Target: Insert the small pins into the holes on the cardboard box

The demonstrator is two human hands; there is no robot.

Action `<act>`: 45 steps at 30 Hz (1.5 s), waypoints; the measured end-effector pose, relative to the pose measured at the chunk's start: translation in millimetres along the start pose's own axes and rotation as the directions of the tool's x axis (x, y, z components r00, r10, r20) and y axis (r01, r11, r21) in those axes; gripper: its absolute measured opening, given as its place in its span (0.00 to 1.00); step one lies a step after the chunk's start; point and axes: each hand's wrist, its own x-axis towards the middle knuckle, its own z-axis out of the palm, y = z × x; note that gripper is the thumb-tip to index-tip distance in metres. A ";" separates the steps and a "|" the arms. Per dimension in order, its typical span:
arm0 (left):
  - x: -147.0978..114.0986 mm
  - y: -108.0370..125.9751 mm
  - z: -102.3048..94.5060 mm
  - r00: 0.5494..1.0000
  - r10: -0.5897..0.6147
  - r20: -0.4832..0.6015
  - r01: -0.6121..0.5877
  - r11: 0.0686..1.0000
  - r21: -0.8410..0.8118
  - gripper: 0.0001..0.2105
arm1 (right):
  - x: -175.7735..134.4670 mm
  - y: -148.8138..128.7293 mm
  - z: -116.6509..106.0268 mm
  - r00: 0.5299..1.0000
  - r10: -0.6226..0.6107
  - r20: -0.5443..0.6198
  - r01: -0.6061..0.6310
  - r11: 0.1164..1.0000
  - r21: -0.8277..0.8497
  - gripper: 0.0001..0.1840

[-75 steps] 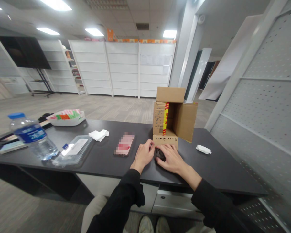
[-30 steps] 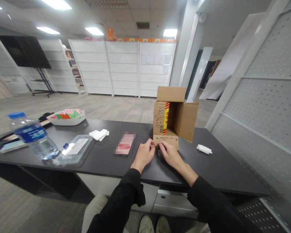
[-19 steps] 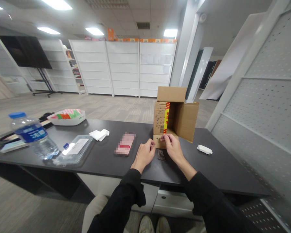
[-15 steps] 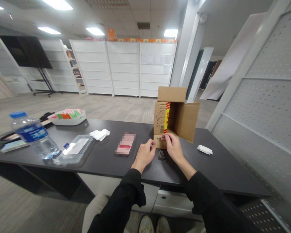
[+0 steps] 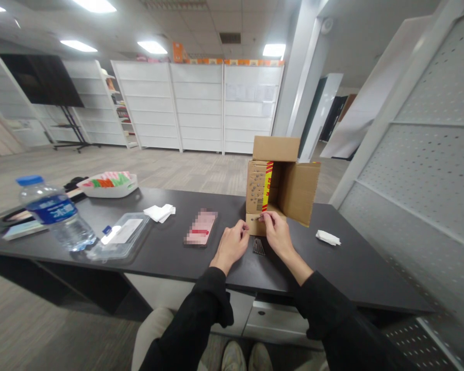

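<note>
An open cardboard box (image 5: 255, 188) stands on the desk, with small round metal heads dotting its left panel and a lower flap folded down toward me. At that flap, my right hand (image 5: 277, 233) pinches a small thin screw (image 5: 259, 218) between thumb and fingertips. The screw's tip is too small to make out. My left hand (image 5: 232, 243) rests on the desk just left of the flap, fingers curled together; whatever they may hold is hidden. Between the hands lies a row of several slim dark screws (image 5: 259, 246).
A phone (image 5: 201, 228) lies left of my left hand. Farther left are folded tissue (image 5: 160, 213), a clear plastic case (image 5: 126, 234), a water bottle (image 5: 58, 214) and a white tray (image 5: 110, 191). A white wad (image 5: 328, 237) lies on the right, near a perforated panel (image 5: 429, 154).
The view has shifted very slightly. Both hands stay in nearly the same place, the right one still pinching the screw at the flap.
</note>
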 end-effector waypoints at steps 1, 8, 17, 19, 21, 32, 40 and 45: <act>0.0 -0.2 0.1 1.000 0.005 -0.003 -0.005 1.000 0.000 0.08 | -0.3 -0.7 -0.4 1.000 0.000 0.000 0.000 1.000 -0.002 0.21; 0.3 0.3 0.3 1.000 0.008 -0.005 -0.008 1.000 0.005 0.08 | -0.8 -2.7 -2.4 1.000 -0.010 0.000 0.010 1.000 -0.017 0.21; 0.2 -3.6 2.8 1.000 0.023 -0.019 -0.023 1.000 0.005 0.08 | 1.5 1.3 -2.6 1.000 -0.018 -0.009 0.017 0.998 -0.058 0.21; 0.2 -2.8 2.4 1.000 0.023 -0.017 -0.023 1.000 0.007 0.08 | 2.3 2.8 -1.8 0.999 -0.035 0.003 0.035 0.995 -0.094 0.20; 0.2 -1.7 1.7 1.000 0.018 -0.010 -0.018 1.000 0.006 0.08 | 3.5 4.2 -0.8 0.997 -0.076 0.018 0.078 0.987 -0.142 0.19; 0.6 -3.4 2.6 1.000 0.022 -0.009 -0.022 1.000 -0.008 0.08 | 6.8 14.4 5.1 0.982 -0.115 0.148 0.172 0.865 -0.471 0.15; 0.5 -1.8 1.5 1.000 0.011 -0.003 -0.011 1.000 -0.009 0.07 | 4.4 13.1 5.6 0.983 -0.136 0.122 0.182 0.797 -0.576 0.11; 0.1 -2.9 2.3 1.000 0.017 -0.009 -0.017 1.000 -0.003 0.08 | -2.1 10.0 1.9 0.973 -0.158 0.166 0.224 0.811 -0.540 0.10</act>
